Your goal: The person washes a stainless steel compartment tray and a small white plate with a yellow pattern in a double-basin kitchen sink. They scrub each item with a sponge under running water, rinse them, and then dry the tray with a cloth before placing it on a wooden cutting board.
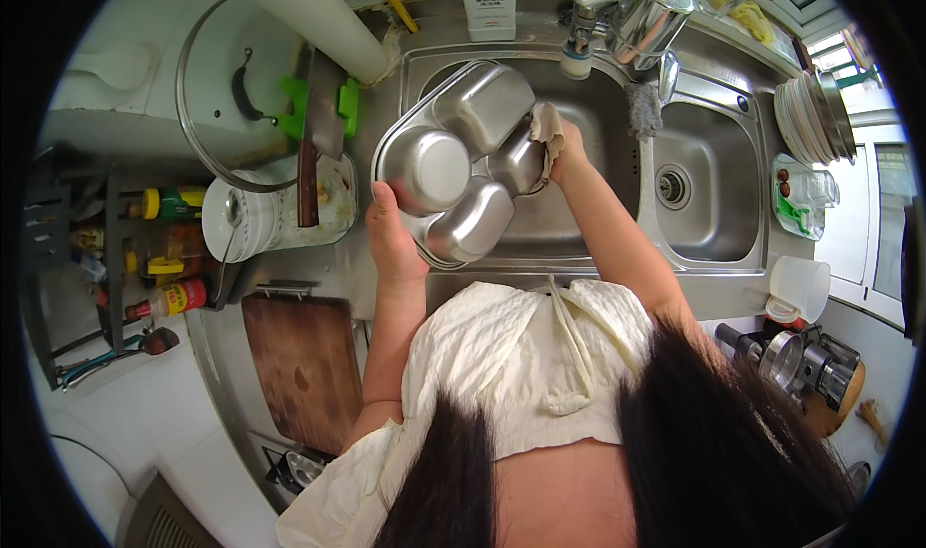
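Observation:
A stainless steel compartment tray (pixel 427 174) is tilted over the large sink basin (pixel 571 215), its underside with the rounded compartment bottoms facing me. My left hand (pixel 394 240) grips the tray by its near left rim, thumb laid along the edge. On the tray's right side, my right hand (pixel 570 150) holds a beige cloth (pixel 548 139) pressed against the end of one compartment. The fingers of that hand are partly hidden behind the cloth and the tray.
A chrome faucet (pixel 579 38) rises behind the basin, beside a shiny metal cylinder (pixel 650 16). Right of it lies a smaller basin (pixel 712 222). Stacked plates (pixel 803 117) stand far right. On the left are a cleaver (pixel 309 179), a glass lid (pixel 210 63) and a wooden cutting board (pixel 304 367).

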A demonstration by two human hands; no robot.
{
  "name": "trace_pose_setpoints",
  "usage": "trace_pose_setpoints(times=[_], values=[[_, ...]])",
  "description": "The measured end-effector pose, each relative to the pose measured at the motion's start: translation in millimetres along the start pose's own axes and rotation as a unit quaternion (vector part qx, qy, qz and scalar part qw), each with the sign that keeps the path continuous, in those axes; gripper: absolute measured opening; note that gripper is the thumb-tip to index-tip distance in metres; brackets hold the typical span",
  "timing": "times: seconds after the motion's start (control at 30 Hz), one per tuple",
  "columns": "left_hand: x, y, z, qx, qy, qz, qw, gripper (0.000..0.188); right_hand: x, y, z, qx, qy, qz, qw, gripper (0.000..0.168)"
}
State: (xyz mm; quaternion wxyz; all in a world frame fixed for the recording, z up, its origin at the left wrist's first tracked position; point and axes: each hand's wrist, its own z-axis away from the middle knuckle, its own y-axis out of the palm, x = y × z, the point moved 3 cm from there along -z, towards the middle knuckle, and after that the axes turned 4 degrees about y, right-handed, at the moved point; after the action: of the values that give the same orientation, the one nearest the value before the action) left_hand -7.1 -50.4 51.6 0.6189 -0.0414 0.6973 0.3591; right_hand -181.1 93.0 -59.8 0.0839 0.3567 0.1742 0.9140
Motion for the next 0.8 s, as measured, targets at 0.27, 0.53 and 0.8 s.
trace_pose_setpoints(times=[0.27, 0.53, 0.8], values=[[14, -3, -5, -0.058, -0.036, 0.051, 0.996, 0.055, -27, 14, 49, -0.054, -0.487, 0.421, 0.763, 0.042], [26, -19, 0, -0.061, -0.054, 0.085, 0.993, 0.054, -15, 3, 51, -0.064, -0.367, 0.232, 0.899, 0.019], [13, -7, 8, -0.034, -0.073, 0.009, 0.997, 0.059, 30, 68, 103, 0.201, -0.618, 0.467, 0.600, 0.036]])
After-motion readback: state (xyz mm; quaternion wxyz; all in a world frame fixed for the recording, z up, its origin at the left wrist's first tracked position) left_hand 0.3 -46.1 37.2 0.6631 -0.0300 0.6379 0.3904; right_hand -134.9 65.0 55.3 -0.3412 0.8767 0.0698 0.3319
